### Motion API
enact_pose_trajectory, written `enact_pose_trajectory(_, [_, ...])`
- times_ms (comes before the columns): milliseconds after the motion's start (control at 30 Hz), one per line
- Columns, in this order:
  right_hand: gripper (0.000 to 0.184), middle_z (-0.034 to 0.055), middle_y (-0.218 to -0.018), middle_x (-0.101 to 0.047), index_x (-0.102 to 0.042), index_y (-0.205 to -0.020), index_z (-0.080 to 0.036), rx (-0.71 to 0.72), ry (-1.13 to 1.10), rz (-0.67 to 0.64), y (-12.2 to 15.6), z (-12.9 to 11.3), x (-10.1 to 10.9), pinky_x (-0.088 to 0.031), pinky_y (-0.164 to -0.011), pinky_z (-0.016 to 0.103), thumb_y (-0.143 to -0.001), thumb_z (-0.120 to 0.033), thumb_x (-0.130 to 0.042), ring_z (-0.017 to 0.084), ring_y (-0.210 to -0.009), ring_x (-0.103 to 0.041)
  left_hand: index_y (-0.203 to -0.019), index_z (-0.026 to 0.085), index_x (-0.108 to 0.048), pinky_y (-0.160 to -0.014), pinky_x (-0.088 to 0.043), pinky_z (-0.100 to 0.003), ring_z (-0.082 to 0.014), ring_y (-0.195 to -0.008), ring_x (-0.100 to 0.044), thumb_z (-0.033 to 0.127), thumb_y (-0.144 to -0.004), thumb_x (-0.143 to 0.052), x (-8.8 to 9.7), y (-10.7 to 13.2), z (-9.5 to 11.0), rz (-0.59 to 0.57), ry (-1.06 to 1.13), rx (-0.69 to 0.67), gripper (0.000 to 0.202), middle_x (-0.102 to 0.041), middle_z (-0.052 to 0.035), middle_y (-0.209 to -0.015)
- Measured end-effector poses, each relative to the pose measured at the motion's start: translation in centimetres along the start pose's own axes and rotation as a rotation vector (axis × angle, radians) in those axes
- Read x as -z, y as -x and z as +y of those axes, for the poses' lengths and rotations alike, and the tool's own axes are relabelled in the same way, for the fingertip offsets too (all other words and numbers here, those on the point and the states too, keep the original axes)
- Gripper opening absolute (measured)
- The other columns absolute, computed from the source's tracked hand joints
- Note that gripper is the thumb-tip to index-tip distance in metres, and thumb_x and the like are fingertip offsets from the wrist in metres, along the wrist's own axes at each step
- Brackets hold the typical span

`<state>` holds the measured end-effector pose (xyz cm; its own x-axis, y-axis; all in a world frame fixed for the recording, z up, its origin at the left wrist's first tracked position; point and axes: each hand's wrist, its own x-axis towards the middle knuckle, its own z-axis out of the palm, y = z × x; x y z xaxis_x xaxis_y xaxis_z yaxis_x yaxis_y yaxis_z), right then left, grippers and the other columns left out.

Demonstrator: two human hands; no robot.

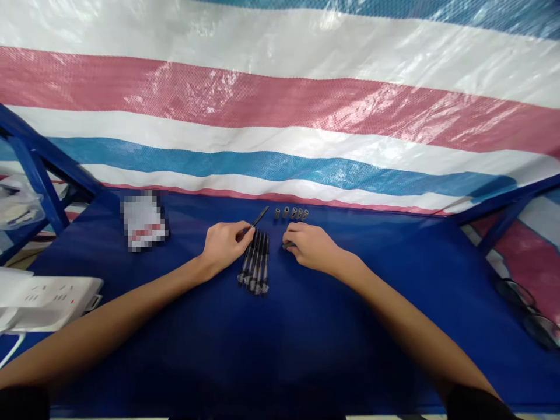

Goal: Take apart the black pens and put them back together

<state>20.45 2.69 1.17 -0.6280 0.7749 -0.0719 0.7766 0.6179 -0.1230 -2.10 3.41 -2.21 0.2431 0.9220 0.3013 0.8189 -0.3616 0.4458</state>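
Two bare hands work low over the bench [350, 350]: the left hand [225, 245] pinches a black pen [258, 217] in its fingertips, a close grip that steadies it clear of the others, while the right hand [308, 246] curls narrowly around a small dark piece [287, 245]. Between them lie parallel black pens [254, 262]; beyond stand five small dark sleeves [291, 213], and a blurred packet [143, 220] lies further left.

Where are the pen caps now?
In the head view, the row of pen caps stands near the blue table's far edge, just beyond the right hand.
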Motion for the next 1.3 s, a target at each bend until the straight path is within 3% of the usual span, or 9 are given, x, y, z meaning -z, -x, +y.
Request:
enact_pose_trajectory(267, [0.011,0.0098,-0.092,-0.065,-0.064,-0.085,-0.014,-0.019,0.032,-0.018,-0.2,0.3,-0.3,-0.039,-0.067,0.028,-0.086,-0.017,-0.054,0.021,-0.084,-0.059,-0.082,0.017,-0.071,-0.055,-0.036,-0.022,-0.0101,-0.050,-0.053,0.037,-0.087,-0.052,-0.8,0.2,-1.0,0.115,0.140,-0.023,0.029,-0.061,0.0019,-0.056])
enact_pose_trajectory(433, [0.008,0.0026,-0.068,-0.066,-0.062,-0.084,-0.016,-0.196,-0.161,0.173,0.2,1.6,1.6,-0.036,-0.058,0.026,-0.080,-0.014,-0.055,0.016,-0.061,-0.058,-0.081,0.016,-0.072,-0.053,-0.037,-0.022,-0.0095,-0.049,-0.053,0.037,-0.087,-0.052,-1.0,0.3,-1.1,0.131,0.178,-0.037,0.030,-0.061,0.0019,-0.055])
enact_pose_trajectory(533, [0.009,0.0006,-0.067,-0.067,-0.061,-0.084,-0.016,-0.252,-0.339,0.337,0.5,3.0,2.7,-0.040,-0.060,0.025,-0.077,-0.013,-0.056,0.014,-0.059,-0.059,-0.081,0.015,-0.072,-0.053,-0.037,-0.022,-0.0092,-0.048,-0.052,0.037,-0.087,-0.053,-1.1,0.4,-1.1,0.143,0.187,-0.050,0.029,-0.060,0.0022,-0.054])
enact_pose_trajectory(633, [0.007,0.0014,-0.071,-0.068,-0.062,-0.083,-0.016,-0.246,-0.467,0.399,0.5,4.1,2.8,-0.044,-0.064,0.025,-0.079,-0.016,-0.057,0.014,-0.063,-0.061,-0.082,0.015,-0.072,-0.053,-0.038,-0.022,-0.0091,-0.048,-0.052,0.037,-0.087,-0.053,-1.1,0.4,-1.2,0.155,0.200,-0.046,0.029,-0.060,0.0020,-0.054])
enact_pose_trajectory(900, [0.015,0.0047,-0.082,-0.066,-0.069,-0.091,-0.017,-0.145,-0.275,0.509,-1.4,4.5,-0.8,-0.044,-0.069,0.028,-0.085,-0.019,-0.056,0.015,-0.069,-0.058,-0.083,0.015,-0.072,-0.052,-0.038,-0.022,-0.0096,-0.049,-0.053,0.036,-0.087,-0.054,-1.1,0.3,-1.2,0.139,0.205,-0.048,0.028,-0.060,0.0021,-0.054])
enact_pose_trajectory(1000, [0.017,0.0059,-0.086,-0.066,-0.069,-0.091,-0.017,-0.128,-0.242,0.557,-1.2,4.6,-0.4,-0.045,-0.070,0.028,-0.086,-0.020,-0.053,0.015,-0.068,-0.058,-0.083,0.015,-0.072,-0.052,-0.038,-0.022,-0.0092,-0.048,-0.052,0.036,-0.087,-0.053,-1.1,0.3,-1.2,0.136,0.207,-0.057,0.029,-0.059,0.0025,-0.054])
enact_pose_trajectory(1100, [0.015,0.0064,-0.082,-0.065,-0.068,-0.085,-0.015,-0.193,-0.259,0.652,-0.3,5.3,1.3,-0.045,-0.065,0.028,-0.083,-0.020,-0.054,0.015,-0.063,-0.057,-0.082,0.015,-0.071,-0.051,-0.038,-0.022,-0.0091,-0.047,-0.051,0.036,-0.087,-0.053,-1.2,0.3,-1.2,0.140,0.216,-0.061,0.028,-0.058,0.0027,-0.053])
enact_pose_trajectory(1167, [0.011,0.0054,-0.077,-0.065,-0.067,-0.081,-0.015,-0.275,-0.257,0.640,0.3,6.0,2.4,-0.045,-0.064,0.028,-0.080,-0.019,-0.057,0.015,-0.062,-0.057,-0.082,0.015,-0.071,-0.052,-0.039,-0.022,-0.0093,-0.047,-0.052,0.036,-0.087,-0.053,-1.2,0.3,-1.2,0.143,0.218,-0.062,0.028,-0.059,0.0026,-0.053])
enact_pose_trajectory(1300, [0.009,0.0031,-0.073,-0.070,-0.068,-0.078,-0.017,-0.384,-0.222,0.429,0.5,7.2,2.7,-0.045,-0.066,0.029,-0.077,-0.017,-0.059,0.017,-0.066,-0.062,-0.083,0.015,-0.072,-0.052,-0.039,-0.022,-0.0094,-0.048,-0.053,0.036,-0.087,-0.053,-1.2,0.3,-1.3,0.136,0.213,-0.061,0.028,-0.060,0.0022,-0.054])
